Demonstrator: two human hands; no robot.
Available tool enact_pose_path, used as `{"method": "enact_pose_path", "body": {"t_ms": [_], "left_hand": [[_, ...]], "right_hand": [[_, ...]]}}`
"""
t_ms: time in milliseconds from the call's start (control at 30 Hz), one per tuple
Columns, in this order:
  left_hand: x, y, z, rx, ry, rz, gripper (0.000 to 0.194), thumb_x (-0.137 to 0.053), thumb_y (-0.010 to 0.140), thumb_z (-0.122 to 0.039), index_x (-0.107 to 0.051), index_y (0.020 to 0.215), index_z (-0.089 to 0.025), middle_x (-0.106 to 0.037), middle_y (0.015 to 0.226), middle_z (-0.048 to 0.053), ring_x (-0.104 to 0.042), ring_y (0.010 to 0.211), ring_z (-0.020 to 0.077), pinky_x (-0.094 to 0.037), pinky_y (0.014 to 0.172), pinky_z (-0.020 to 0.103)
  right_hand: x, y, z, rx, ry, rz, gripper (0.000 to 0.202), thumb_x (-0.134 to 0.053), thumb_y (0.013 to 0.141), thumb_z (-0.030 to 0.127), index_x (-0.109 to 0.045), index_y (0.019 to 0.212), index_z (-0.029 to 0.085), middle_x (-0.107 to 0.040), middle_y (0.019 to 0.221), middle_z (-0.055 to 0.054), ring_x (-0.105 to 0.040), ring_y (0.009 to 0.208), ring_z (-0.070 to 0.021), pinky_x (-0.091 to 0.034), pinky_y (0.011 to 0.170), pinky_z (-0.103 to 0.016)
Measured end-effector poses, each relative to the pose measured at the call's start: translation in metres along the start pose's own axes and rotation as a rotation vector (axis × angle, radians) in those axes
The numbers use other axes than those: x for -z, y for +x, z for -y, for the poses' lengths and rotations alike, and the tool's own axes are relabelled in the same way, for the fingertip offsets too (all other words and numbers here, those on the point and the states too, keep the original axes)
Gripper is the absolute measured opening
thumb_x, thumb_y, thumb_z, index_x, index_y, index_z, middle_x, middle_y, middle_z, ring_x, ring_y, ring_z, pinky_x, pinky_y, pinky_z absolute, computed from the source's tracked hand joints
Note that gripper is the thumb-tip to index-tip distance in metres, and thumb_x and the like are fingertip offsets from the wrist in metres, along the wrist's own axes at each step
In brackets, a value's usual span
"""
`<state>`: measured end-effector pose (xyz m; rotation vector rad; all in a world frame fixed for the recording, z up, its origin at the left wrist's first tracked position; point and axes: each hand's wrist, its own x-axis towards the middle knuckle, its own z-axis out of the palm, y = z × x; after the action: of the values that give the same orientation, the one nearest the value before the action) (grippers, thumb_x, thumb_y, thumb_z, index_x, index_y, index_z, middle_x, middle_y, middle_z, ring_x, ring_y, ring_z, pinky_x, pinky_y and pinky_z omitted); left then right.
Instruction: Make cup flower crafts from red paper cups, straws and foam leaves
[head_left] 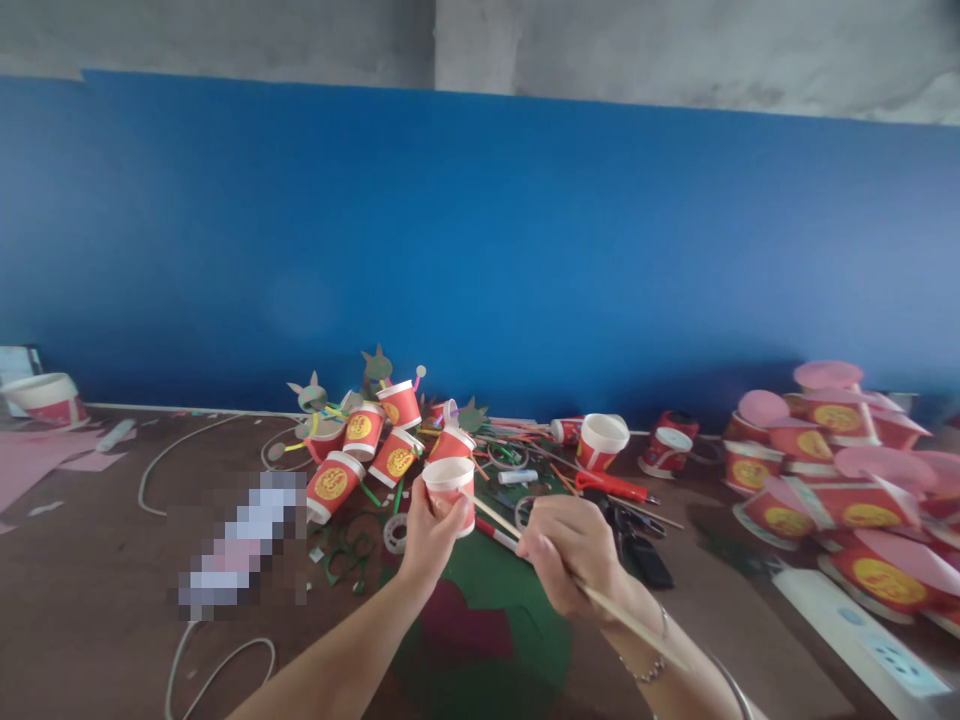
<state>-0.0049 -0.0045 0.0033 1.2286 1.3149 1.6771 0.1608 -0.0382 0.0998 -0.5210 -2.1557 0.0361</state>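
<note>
A red and white paper cup (pixel 450 480) is gripped in my left hand (pixel 433 530), its open white rim facing up. My right hand (pixel 571 548) is closed around a long thin wooden stick (pixel 637 625). The stick's far end reaches the side of the cup near my left thumb; whether it pierces the wall I cannot tell. Beneath both hands lies a round green sheet (pixel 480 680) with a dark red paper piece (pixel 465 622) on it. Just behind the held cup stand several red cups with yellow emblems, one of them a tilted cup (pixel 335 486).
Pink-topped cups (pixel 840 470) are piled at the right, behind a white power strip (pixel 862 630). A red-handled tool (pixel 613 487), a glue stick (pixel 517 477), a tape roll (pixel 395 533) and green scraps (pixel 352 560) lie about. Cables run along the left. A blue panel (pixel 480 250) backs the table.
</note>
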Motion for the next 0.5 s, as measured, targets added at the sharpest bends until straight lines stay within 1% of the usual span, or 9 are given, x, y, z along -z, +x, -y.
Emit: {"method": "enact_pose_path", "body": {"t_ms": [200, 333, 500], "left_hand": [[0.0, 0.0011, 0.007, -0.005, -0.004, -0.012, 0.035, -0.065, 0.068, -0.031, -0.052, 0.097, -0.016, -0.063, 0.086, 0.003, -0.061, 0.082, 0.0185, -0.046, 0.077, 0.031], [0.0, 0.0015, 0.0062, -0.018, 0.006, -0.019, 0.034, -0.064, 0.068, -0.03, -0.052, 0.097, -0.016, -0.062, 0.085, 0.003, -0.06, 0.08, 0.0186, -0.046, 0.076, 0.031], [-0.0007, -0.001, 0.005, -0.034, -0.01, 0.029, 0.033, -0.063, 0.069, -0.028, -0.05, 0.098, -0.016, -0.061, 0.087, 0.003, -0.06, 0.078, 0.017, -0.046, 0.075, 0.03]], "right_hand": [[-0.003, 0.0006, -0.0003, 0.026, -0.043, 0.027, 0.03, -0.034, 0.087, 0.013, -0.048, 0.061, 0.019, -0.05, 0.049, 0.0, -0.043, 0.047, -0.0119, -0.03, 0.05, -0.026], [-0.0043, 0.0009, -0.0002, 0.052, -0.069, 0.034, 0.03, -0.033, 0.087, 0.014, -0.048, 0.062, 0.019, -0.05, 0.049, 0.0, -0.043, 0.047, -0.0119, -0.03, 0.05, -0.026], [-0.0065, 0.0006, 0.0013, 0.115, -0.127, 0.076, 0.027, -0.036, 0.086, 0.012, -0.045, 0.061, 0.019, -0.05, 0.05, 0.0, -0.04, 0.048, -0.0124, -0.027, 0.049, -0.027]]}}
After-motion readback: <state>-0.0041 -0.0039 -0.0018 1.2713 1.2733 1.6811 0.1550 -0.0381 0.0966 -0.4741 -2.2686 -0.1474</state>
